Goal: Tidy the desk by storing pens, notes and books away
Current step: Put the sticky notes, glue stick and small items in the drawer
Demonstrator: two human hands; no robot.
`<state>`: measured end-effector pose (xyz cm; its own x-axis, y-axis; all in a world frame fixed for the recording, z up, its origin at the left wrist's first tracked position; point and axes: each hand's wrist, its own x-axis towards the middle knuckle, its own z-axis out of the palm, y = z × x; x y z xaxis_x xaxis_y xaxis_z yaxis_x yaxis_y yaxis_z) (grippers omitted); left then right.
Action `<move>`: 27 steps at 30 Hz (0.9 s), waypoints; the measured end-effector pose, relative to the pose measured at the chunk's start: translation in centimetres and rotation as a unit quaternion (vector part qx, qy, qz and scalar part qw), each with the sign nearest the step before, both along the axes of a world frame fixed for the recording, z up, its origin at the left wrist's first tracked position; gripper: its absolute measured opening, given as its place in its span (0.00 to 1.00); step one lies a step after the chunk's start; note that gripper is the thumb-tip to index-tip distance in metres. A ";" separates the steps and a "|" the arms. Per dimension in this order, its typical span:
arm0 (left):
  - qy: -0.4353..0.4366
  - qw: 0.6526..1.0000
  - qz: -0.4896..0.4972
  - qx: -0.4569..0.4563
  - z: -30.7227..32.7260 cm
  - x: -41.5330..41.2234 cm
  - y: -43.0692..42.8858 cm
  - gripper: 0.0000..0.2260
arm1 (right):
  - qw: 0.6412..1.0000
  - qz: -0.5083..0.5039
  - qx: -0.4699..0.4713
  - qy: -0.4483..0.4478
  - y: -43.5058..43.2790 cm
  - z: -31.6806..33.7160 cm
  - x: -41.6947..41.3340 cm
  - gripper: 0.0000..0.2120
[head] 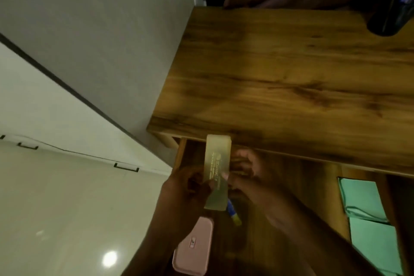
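Note:
Both hands hold a pale translucent rectangular case over the open wooden drawer below the desk top. My left hand grips its left side and my right hand pinches its right side with thumb on the face. Under the case a blue pen with a yellow end pokes out into the drawer. A pink flat case lies in the drawer near my left forearm.
A dark cup with blue pens stands at the desk's far right corner. Green sheets lie in a compartment to the right. A grey wall and pale floor are on the left; dark curtain behind the desk.

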<state>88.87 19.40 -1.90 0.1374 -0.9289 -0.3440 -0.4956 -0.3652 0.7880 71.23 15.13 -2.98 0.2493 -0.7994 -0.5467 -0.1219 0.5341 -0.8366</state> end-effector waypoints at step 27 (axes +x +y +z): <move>-0.181 0.967 -0.164 0.073 -7.9 1.9 -1.6 0.16 | 0.992 -0.001 0.036 0.119 -1.4 -9.5 8.5 0.21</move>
